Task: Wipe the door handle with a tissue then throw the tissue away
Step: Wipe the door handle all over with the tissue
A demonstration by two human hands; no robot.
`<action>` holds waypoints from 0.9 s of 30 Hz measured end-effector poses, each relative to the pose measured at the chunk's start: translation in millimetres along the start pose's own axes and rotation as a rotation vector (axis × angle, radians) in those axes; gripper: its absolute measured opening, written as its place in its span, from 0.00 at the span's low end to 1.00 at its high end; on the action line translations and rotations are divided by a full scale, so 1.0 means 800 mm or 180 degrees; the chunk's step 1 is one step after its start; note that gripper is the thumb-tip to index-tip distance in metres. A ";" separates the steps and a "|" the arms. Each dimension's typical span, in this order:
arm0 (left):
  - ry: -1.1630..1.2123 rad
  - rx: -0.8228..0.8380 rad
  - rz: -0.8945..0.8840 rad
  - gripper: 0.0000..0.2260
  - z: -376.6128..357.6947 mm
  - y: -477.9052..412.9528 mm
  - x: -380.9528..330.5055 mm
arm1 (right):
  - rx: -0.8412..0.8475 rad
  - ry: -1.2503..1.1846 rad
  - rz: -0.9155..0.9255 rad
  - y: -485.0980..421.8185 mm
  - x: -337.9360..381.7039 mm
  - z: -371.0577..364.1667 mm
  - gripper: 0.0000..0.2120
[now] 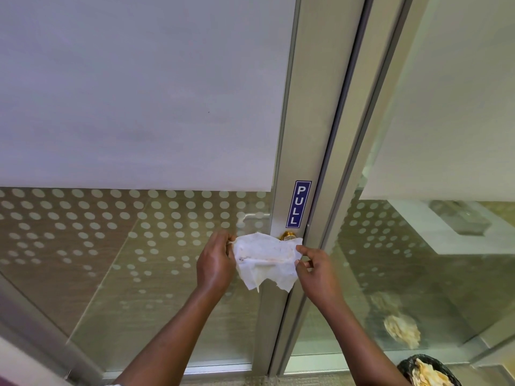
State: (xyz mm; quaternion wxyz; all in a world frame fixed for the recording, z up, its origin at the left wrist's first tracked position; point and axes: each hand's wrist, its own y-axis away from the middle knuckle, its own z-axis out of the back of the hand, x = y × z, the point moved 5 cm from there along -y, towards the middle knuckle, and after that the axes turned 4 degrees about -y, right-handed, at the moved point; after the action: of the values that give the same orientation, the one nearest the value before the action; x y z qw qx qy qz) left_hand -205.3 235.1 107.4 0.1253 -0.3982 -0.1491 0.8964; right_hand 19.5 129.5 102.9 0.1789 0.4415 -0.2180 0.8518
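Both hands stretch the tissue (266, 260) flat: left hand (216, 263) pinches its left edge, right hand (316, 267) its right edge. The brass door handle (288, 235) peeks just beyond the tissue's top right, nearer the right hand

Soft, even indoor light is filling the scene, with no hard shadows falling anywhere. The frosted panel (139, 90) is glowing a flat pale grey. The clear glass (418, 274) to the right is carrying hazy reflections (a pale block shape, washed out). The wide lens is bending the door frame (315, 135) so its straight edges are leaning and curving toward the borders. The lower corners are smearing into soft blur, while the PULL sticker (298, 204) is reading sharply.
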 end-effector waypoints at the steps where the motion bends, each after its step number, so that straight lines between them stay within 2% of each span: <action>1: -0.0023 0.0021 0.0001 0.08 -0.001 0.000 0.003 | 0.0007 -0.0032 -0.0004 0.000 0.000 0.000 0.17; 5: -0.0081 -0.0021 0.0001 0.10 0.003 0.004 0.013 | -0.0195 -0.0174 0.0091 0.007 0.006 0.007 0.16; 9: 0.0038 -0.0265 -0.0156 0.07 0.025 0.002 0.008 | -0.0776 0.0099 0.0837 0.019 0.035 0.029 0.12; 11: 0.0012 -0.0409 -0.0541 0.06 0.041 -0.005 -0.009 | -0.0680 0.0359 0.1369 0.020 0.055 0.023 0.11; 14: -0.0283 -0.0749 -0.1503 0.07 0.063 -0.021 -0.052 | -0.0192 0.0697 0.1816 0.020 0.080 -0.008 0.13; 17: -0.0948 -0.1045 -0.2612 0.17 0.070 -0.043 -0.093 | 0.0338 0.1139 0.2117 0.016 0.090 -0.052 0.18; 19: -0.1460 -0.1129 -0.3149 0.24 0.072 -0.063 -0.110 | 0.0610 0.1444 0.2212 0.011 0.085 -0.074 0.21; 22: -0.1996 -0.1123 -0.3454 0.30 0.074 -0.096 -0.115 | 0.0792 0.1874 0.2254 0.004 0.066 -0.090 0.21; 25: -0.2411 -0.1248 -0.3620 0.33 0.072 -0.122 -0.099 | 0.0571 0.2111 0.2442 -0.001 0.057 -0.097 0.16; 27: -0.2548 -0.1346 -0.3711 0.35 0.068 -0.131 -0.091 | 0.0368 0.2181 0.2440 -0.002 0.059 -0.101 0.16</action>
State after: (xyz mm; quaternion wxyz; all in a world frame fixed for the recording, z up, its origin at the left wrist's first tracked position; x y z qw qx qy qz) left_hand -187.7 298.0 230.0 0.4379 0.0875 -0.5404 0.7131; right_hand -60.0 179.2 100.6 -0.1096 0.0348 -0.2456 0.9625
